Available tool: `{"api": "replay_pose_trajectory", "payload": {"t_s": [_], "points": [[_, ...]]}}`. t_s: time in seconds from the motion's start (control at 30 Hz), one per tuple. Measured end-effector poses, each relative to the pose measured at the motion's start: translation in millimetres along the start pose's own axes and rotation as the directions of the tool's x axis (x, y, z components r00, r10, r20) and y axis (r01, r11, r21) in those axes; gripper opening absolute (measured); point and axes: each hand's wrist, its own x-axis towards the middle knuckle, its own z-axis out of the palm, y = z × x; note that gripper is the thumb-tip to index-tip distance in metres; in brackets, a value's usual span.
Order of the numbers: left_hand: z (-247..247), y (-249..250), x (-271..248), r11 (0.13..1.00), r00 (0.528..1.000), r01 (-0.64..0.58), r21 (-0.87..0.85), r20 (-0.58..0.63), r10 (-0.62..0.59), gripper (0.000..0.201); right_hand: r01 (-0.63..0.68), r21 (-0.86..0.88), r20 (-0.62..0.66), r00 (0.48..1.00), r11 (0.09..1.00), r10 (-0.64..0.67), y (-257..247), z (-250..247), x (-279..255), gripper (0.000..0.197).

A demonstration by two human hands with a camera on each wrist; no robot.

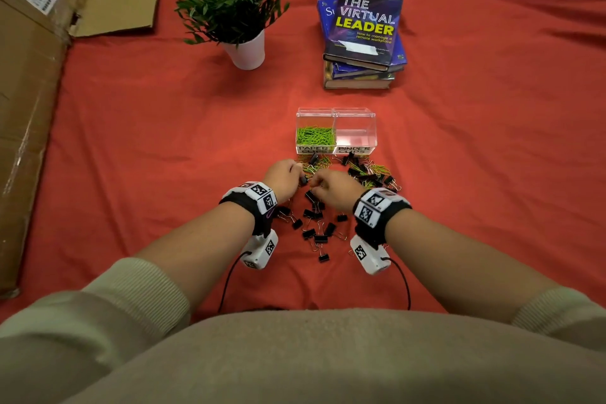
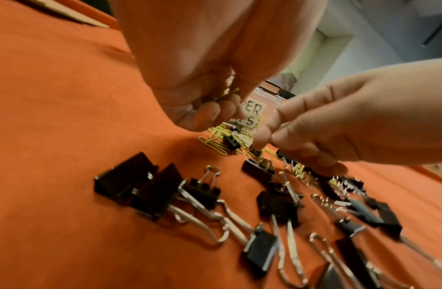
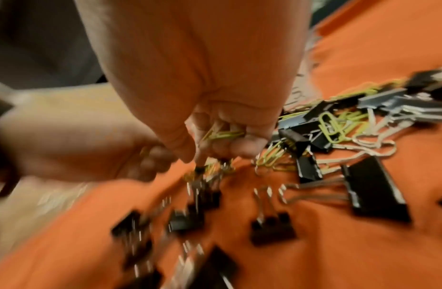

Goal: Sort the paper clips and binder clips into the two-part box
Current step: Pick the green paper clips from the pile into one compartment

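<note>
A clear two-part box (image 1: 335, 113) stands on the red cloth. Its left part, labelled PAPER CLIPS, holds green paper clips (image 1: 314, 136); the right part (image 1: 355, 136), labelled BINDER CLIPS, looks empty. Just in front lies a mixed heap of green paper clips (image 1: 315, 165) (image 3: 331, 129) and black binder clips (image 1: 314, 223) (image 2: 140, 187) (image 3: 373, 191). Both hands hover over the heap, nearly touching. My left hand (image 1: 296, 174) (image 2: 215, 109) curls round thin green paper clips. My right hand (image 1: 316, 185) (image 3: 215, 144) has green paper clips bunched in its curled fingers.
A potted plant (image 1: 236, 3) stands at the back left and a stack of books (image 1: 360, 39) behind the box. A large cardboard box (image 1: 32, 75) runs along the left edge. Red cloth (image 1: 492, 141) stretches to the right.
</note>
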Motion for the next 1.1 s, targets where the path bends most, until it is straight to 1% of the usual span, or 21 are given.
{"api": "replay_pose_trajectory", "payload": {"t_s": [0.07,0.13,0.17,0.23,0.3,0.33,0.43,0.5,0.57,0.6,0.63,0.67,0.73,0.8,0.87,0.93,1.0,1.1], "points": [[0,-1,2,0.999,1.0,0.03,0.015,-0.005,-0.03,0.027,0.052,-0.154,0.048,0.998,0.987,-0.045,2,9,-3,0.018],[1,-2,3,0.995,1.0,0.017,0.095,-0.009,-0.016,0.025,0.054,-0.245,0.047,0.998,0.968,-0.044,8,15,-7,0.013],[1,-3,3,0.987,1.0,-0.007,0.158,-0.007,0.009,0.023,0.043,-0.263,0.047,0.998,0.964,-0.031,12,18,-10,0.013],[2,-5,2,0.958,0.998,-0.069,0.277,0.004,0.07,0.02,0.023,-0.246,0.063,0.998,0.969,-0.007,19,22,-19,0.012],[5,-8,2,0.922,0.994,-0.109,0.37,0.027,0.107,0.024,0.006,-0.167,0.077,0.997,0.986,0.007,27,22,-26,0.01],[6,-9,2,0.909,0.993,-0.115,0.402,0.035,0.111,0.025,-0.009,-0.105,0.071,0.997,0.994,0.017,30,20,-29,0.012],[8,-10,3,0.888,0.99,-0.14,0.439,0.034,0.139,0.026,-0.077,0.14,0.017,0.997,0.987,0.076,35,8,-31,0.023],[7,-8,1,0.892,0.986,-0.155,0.424,0.019,0.163,0.025,-0.15,0.316,0.014,0.988,0.937,0.154,33,-2,-31,0.027],[4,-7,-5,0.907,0.985,-0.161,0.39,0.007,0.171,0.023,-0.206,0.478,0.026,0.975,0.854,0.22,31,-11,-28,0.03],[2,-7,-8,0.91,0.985,-0.164,0.381,0.019,0.169,0.023,-0.219,0.517,0.022,0.97,0.827,0.244,30,-16,-26,0.031],[1,-9,-12,0.908,0.985,-0.17,0.384,0.047,0.165,0.022,-0.224,0.521,0.005,0.966,0.824,0.259,29,-19,-24,0.03],[0,-10,-15,0.899,0.984,-0.178,0.4,0.085,0.156,0.021,-0.217,0.485,-0.028,0.964,0.847,0.263,27,-22,-21,0.028],[1,-14,-18,0.878,0.98,-0.191,0.44,0.135,0.145,0.021,-0.19,0.318,-0.105,0.967,0.929,0.233,25,-23,-15,0.021],[5,-16,-18,0.873,0.984,-0.176,0.455,0.112,0.14,0.021,-0.167,0.12,-0.131,0.975,0.979,0.182,20,-19,-9,0.02],[11,-12,-15,0.87,0.989,-0.147,0.47,0.054,0.138,0.019,-0.144,-0.024,-0.115,0.983,0.989,0.14,14,-10,-4,0.02],[19,-5,-12,0.861,0.991,-0.121,0.494,0.013,0.132,0.021,-0.132,-0.109,-0.121,0.986,0.985,0.118,7,-2,1,0.018],[27,-1,-10,0.85,0.993,-0.091,0.519,-0.012,0.114,0.023,-0.137,-0.154,-0.132,0.984,0.979,0.117,3,3,6,0.017],[34,1,-6,0.838,0.994,-0.068,0.541,-0.035,0.103,0.019,-0.167,-0.188,-0.089,0.984,0.968,0.152,2,8,12,0.018]]}}
